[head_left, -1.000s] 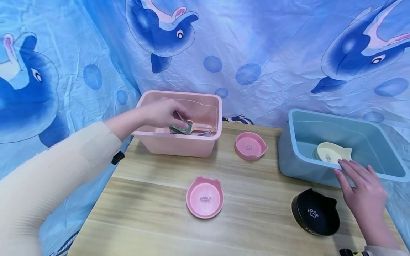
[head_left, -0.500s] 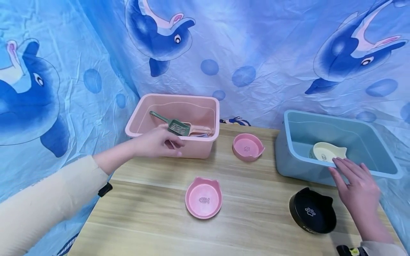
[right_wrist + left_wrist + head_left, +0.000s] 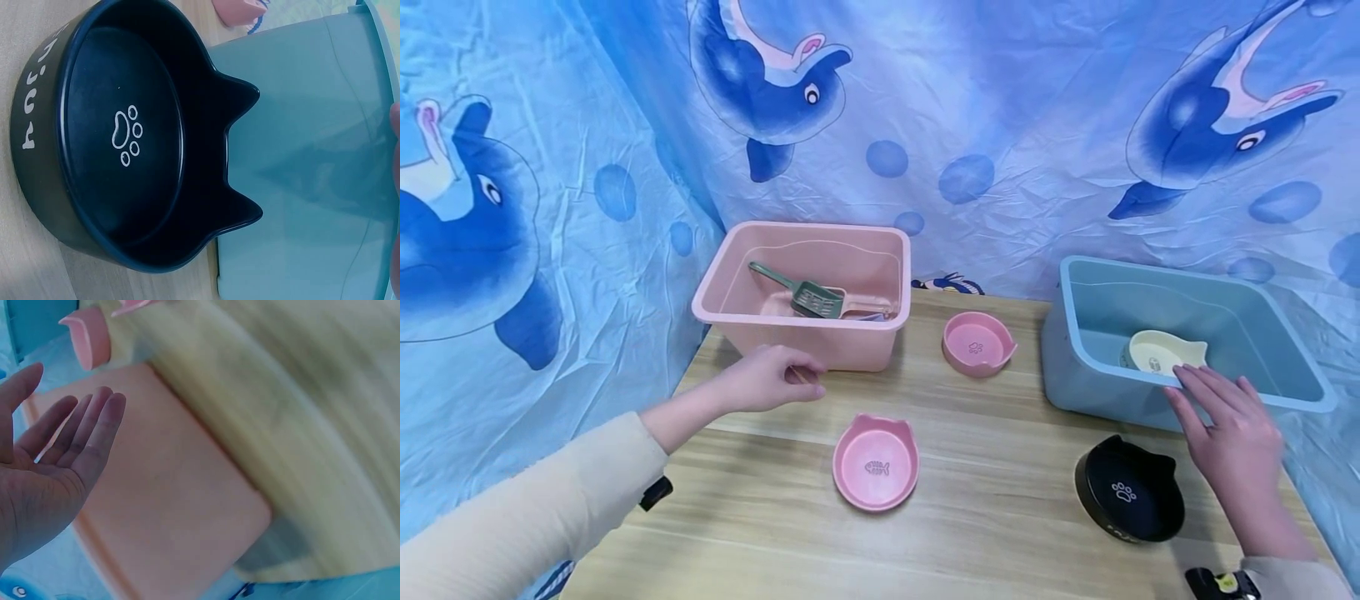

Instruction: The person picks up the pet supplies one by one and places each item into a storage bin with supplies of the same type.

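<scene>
"So, what does the head view give us?"

"Pale wood-grain bench point(image 3: 737, 533), with a blue sheet point(image 3: 1037, 75) printed with sea creatures behind it and at the left. On it stand a pink bin point(image 3: 790, 340) and a blue bin point(image 3: 1093, 396), a pink bowl point(image 3: 977, 344) between them, a second pink bowl point(image 3: 876, 465) nearer, and a black bowl point(image 3: 1131, 496) before the blue bin."

"Inside the bins?"

"A green scoop point(image 3: 816, 301) lies in the pink bin, overlapping a peach tool point(image 3: 867, 305); a bluish item point(image 3: 874, 317) is too hidden to name. The blue bin holds a cream bowl point(image 3: 1157, 350), partly behind rim and fingers."

"And the hands?"

"Right hand point(image 3: 1232, 429): extended fingers resting on the blue bin's near rim, grasping nothing. Left hand point(image 3: 767, 379): above the bench before the pink bin, fingers loosely bent, holding nothing."

"Left wrist view?"

"It agrees: thumb well apart, palm bare, the pink bin's outer wall behind. The bench is blurred; one pink bowl is cut off at the top."

"Right wrist?"

"Mostly the black bowl, paw print clear, with the blue bin beyond. Only slivers of fingers show at the right edge; I can't tell their bend from there."
</scene>
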The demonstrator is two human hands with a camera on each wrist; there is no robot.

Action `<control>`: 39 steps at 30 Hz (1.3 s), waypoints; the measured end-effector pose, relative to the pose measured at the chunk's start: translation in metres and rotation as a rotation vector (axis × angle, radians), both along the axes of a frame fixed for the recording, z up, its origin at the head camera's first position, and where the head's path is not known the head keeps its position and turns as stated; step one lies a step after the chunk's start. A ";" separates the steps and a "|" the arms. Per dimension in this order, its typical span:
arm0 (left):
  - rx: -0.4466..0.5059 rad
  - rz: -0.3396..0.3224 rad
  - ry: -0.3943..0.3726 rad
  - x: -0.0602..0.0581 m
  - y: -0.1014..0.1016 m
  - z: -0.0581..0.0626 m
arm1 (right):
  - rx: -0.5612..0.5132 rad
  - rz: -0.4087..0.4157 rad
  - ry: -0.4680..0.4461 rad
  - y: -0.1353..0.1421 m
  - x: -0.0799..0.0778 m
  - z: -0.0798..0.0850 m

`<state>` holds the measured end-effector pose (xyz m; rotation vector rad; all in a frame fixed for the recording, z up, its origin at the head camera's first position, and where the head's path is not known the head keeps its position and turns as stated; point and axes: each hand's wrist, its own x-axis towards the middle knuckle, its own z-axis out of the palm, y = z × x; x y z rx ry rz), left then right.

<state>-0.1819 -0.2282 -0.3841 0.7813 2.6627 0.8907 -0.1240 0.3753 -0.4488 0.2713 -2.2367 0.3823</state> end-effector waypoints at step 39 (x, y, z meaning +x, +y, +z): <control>-0.012 0.080 1.087 0.004 0.016 -0.044 | 0.028 -0.003 -0.014 0.003 -0.001 0.004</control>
